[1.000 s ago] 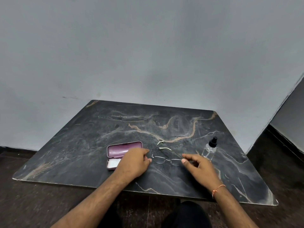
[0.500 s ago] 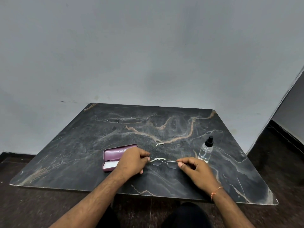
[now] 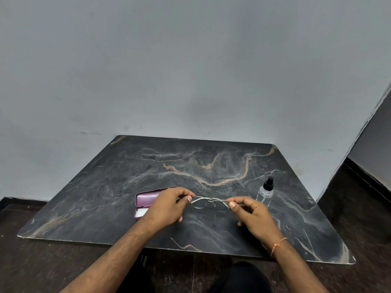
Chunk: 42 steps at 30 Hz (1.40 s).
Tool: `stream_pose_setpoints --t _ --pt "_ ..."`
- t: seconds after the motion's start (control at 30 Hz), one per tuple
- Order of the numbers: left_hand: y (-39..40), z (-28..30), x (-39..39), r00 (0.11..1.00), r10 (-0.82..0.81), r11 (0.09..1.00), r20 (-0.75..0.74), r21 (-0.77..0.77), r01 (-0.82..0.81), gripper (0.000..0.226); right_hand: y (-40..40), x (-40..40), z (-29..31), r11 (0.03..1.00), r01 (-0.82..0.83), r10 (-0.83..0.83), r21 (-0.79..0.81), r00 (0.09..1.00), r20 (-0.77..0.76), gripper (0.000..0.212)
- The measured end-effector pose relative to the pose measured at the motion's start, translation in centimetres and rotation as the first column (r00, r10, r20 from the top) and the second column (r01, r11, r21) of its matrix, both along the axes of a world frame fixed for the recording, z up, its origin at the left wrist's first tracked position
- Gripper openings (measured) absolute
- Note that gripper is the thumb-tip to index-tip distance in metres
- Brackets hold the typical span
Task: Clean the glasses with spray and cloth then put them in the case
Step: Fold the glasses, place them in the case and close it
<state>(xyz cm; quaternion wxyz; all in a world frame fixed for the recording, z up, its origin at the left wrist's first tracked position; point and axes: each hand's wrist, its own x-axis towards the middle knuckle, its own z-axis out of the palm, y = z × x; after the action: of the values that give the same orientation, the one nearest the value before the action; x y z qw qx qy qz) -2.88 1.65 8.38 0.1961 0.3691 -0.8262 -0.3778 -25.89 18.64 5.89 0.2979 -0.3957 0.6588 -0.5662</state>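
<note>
Thin metal-framed glasses (image 3: 209, 203) with folded temples are held just above the dark marble table (image 3: 190, 166). My left hand (image 3: 167, 208) pinches their left end and my right hand (image 3: 251, 212) pinches their right end. An open purple case (image 3: 146, 198) lies behind my left hand, partly hidden by it, with a white cloth (image 3: 141, 212) showing in its near half. A clear spray bottle (image 3: 265, 192) with a black cap stands upright to the right of my right hand.
A grey wall rises right behind the table's far edge. Dark floor surrounds the table on the left, right and near sides. My knees show below the near edge.
Both temples of the glasses have been folded in. My hands have lifted the glasses slightly off the table and hold them by the two ends.
</note>
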Motion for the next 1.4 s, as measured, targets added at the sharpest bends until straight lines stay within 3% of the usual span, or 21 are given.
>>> stream_pose_setpoints --t 0.27,0.53,0.77,1.07,1.4 --pt "-0.6 0.8 3.7 0.994 0.084 0.994 -0.064 0.072 -0.079 0.013 -2.8 2.5 1.3 0.996 -0.061 0.075 -0.070 0.973 0.217 0.015" --pt "-2.9 0.2 9.0 0.979 0.164 0.986 -0.118 0.062 -0.158 0.013 -8.1 6.7 2.0 0.992 -0.119 0.128 -0.051 0.968 0.218 0.013" --pt "-4.9 -1.7 12.1 0.964 0.257 0.966 -0.062 -0.016 -0.259 0.013 -11.7 9.0 1.2 0.985 -0.165 0.166 0.049 0.986 -0.020 0.014" --pt "-5.6 -3.0 12.8 0.969 0.241 0.965 0.047 -0.115 -0.235 0.016 -13.0 9.1 -0.3 0.967 -0.176 0.217 0.182 0.947 -0.239 0.011" --pt "-6.1 -4.8 12.2 0.951 0.306 0.939 -0.045 0.176 -0.294 0.011 -12.7 8.4 -0.9 0.966 -0.154 0.224 0.208 0.900 -0.375 0.005"
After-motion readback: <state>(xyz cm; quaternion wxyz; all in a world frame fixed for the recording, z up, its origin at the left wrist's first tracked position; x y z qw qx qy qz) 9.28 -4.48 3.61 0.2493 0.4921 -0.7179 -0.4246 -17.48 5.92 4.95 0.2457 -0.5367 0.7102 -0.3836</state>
